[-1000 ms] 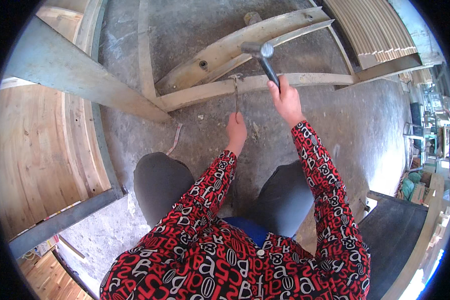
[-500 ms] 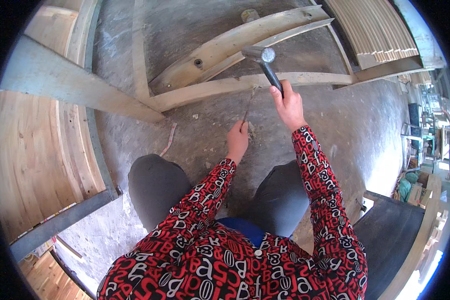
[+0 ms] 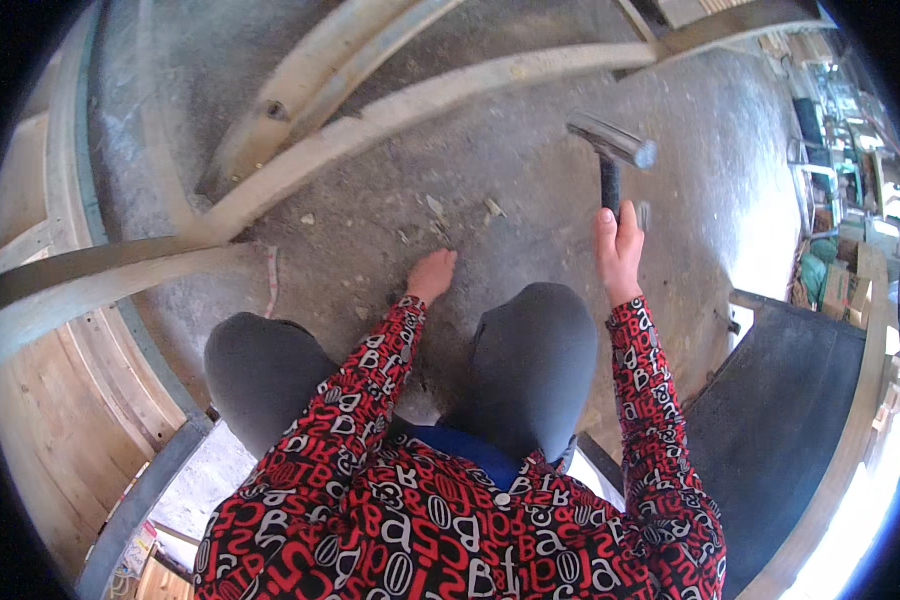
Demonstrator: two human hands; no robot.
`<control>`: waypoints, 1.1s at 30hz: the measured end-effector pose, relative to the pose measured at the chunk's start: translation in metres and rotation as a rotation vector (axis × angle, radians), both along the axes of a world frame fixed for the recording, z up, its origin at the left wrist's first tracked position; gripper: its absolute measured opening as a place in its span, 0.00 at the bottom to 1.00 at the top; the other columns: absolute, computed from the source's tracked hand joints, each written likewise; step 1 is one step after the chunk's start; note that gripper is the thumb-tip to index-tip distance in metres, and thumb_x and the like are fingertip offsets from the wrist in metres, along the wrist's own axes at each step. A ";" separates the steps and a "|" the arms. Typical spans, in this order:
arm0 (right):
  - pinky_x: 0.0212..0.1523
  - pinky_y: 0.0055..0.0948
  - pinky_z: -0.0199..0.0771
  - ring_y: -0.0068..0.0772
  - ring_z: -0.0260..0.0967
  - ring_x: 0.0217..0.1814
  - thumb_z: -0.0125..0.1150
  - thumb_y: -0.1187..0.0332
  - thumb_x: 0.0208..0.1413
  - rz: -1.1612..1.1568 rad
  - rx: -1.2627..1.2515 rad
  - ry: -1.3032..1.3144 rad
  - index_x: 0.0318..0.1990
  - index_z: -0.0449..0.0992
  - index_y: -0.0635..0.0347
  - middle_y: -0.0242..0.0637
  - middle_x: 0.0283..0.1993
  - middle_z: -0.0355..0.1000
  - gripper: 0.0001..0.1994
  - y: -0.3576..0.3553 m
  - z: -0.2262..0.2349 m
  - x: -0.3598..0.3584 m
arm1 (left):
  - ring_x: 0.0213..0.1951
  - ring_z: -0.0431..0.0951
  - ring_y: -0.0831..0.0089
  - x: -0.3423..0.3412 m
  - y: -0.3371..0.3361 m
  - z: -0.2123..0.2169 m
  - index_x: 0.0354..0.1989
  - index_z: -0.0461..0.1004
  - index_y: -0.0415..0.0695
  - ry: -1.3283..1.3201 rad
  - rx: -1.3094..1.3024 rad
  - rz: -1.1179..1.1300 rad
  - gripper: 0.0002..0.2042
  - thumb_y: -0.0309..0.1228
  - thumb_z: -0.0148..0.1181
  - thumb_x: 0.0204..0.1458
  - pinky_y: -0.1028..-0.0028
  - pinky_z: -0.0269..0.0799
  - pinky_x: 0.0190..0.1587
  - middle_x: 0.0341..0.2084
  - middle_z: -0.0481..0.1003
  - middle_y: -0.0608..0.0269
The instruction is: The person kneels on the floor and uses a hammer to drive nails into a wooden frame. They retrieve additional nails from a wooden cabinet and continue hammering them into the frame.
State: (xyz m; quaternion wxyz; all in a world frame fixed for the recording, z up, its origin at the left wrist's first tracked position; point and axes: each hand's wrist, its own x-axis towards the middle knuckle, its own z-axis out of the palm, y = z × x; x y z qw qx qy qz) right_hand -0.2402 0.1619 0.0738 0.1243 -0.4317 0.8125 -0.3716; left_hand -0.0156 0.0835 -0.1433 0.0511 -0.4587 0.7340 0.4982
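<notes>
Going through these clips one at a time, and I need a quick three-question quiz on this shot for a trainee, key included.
1. True or false: the left hand grips the hammer.
2. Multiple choice: what does the pale strip lie nearest to?
A) the left knee
B) the right knee
C) the hammer
3. Short answer: which hand is nearer the scraps on the floor?

Key:
1. False; the right hand grips it by the handle.
2. A
3. The left hand.
</notes>
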 end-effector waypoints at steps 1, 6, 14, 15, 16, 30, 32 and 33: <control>0.21 0.31 0.62 0.36 0.64 0.17 0.50 0.57 0.58 -0.022 -0.031 -0.066 0.33 0.64 0.62 0.41 0.15 0.62 0.15 0.012 -0.015 -0.003 | 0.43 0.70 0.45 -0.007 0.003 -0.001 0.39 0.69 0.41 -0.032 0.017 -0.004 0.20 0.45 0.37 0.58 0.53 0.65 0.45 0.39 0.73 0.46; 0.25 0.40 0.67 0.52 0.68 0.23 0.50 0.56 0.57 0.028 0.249 0.074 0.32 0.65 0.60 0.49 0.21 0.69 0.15 0.041 -0.111 0.008 | 0.41 0.71 0.45 -0.028 0.002 0.009 0.39 0.69 0.42 -0.043 -0.034 -0.093 0.21 0.46 0.36 0.58 0.52 0.66 0.43 0.37 0.73 0.47; 0.26 0.49 0.66 0.59 0.69 0.29 0.50 0.53 0.57 0.182 0.262 -0.078 0.34 0.63 0.63 0.56 0.23 0.68 0.18 0.001 -0.083 -0.006 | 0.40 0.72 0.46 -0.018 0.005 0.013 0.39 0.69 0.43 -0.132 -0.035 -0.046 0.21 0.47 0.35 0.58 0.52 0.66 0.42 0.36 0.74 0.48; 0.26 0.49 0.66 0.60 0.68 0.28 0.50 0.53 0.57 0.126 0.189 -0.170 0.34 0.63 0.63 0.56 0.23 0.68 0.19 -0.007 -0.075 -0.007 | 0.40 0.72 0.47 -0.015 0.003 0.011 0.39 0.69 0.44 -0.133 -0.050 -0.023 0.21 0.47 0.35 0.58 0.52 0.66 0.42 0.36 0.74 0.48; 0.26 0.49 0.66 0.60 0.68 0.28 0.50 0.53 0.57 0.110 0.151 -0.192 0.34 0.63 0.63 0.56 0.23 0.68 0.19 -0.011 -0.079 -0.002 | 0.40 0.72 0.47 -0.010 0.001 0.009 0.39 0.69 0.44 -0.139 -0.065 0.002 0.21 0.47 0.35 0.58 0.52 0.66 0.42 0.36 0.74 0.48; 0.25 0.50 0.65 0.59 0.69 0.29 0.51 0.51 0.56 0.006 0.402 0.052 0.37 0.62 0.60 0.54 0.23 0.69 0.18 0.063 -0.143 -0.029 | 0.40 0.71 0.46 -0.037 0.011 0.010 0.38 0.70 0.42 -0.077 -0.053 -0.063 0.20 0.47 0.38 0.58 0.53 0.66 0.41 0.36 0.73 0.47; 0.25 0.52 0.66 0.60 0.69 0.28 0.48 0.49 0.56 0.088 0.639 0.104 0.36 0.61 0.59 0.54 0.23 0.69 0.20 0.069 -0.151 -0.039 | 0.40 0.71 0.45 -0.042 0.013 0.008 0.37 0.70 0.42 -0.067 -0.073 -0.086 0.20 0.47 0.39 0.57 0.53 0.66 0.41 0.36 0.73 0.46; 0.25 0.52 0.66 0.60 0.68 0.28 0.48 0.49 0.56 0.103 0.595 0.085 0.36 0.61 0.59 0.54 0.23 0.70 0.20 0.061 -0.144 -0.032 | 0.39 0.71 0.45 -0.029 0.017 -0.001 0.37 0.70 0.42 -0.070 -0.100 -0.060 0.20 0.47 0.39 0.57 0.53 0.66 0.41 0.36 0.73 0.46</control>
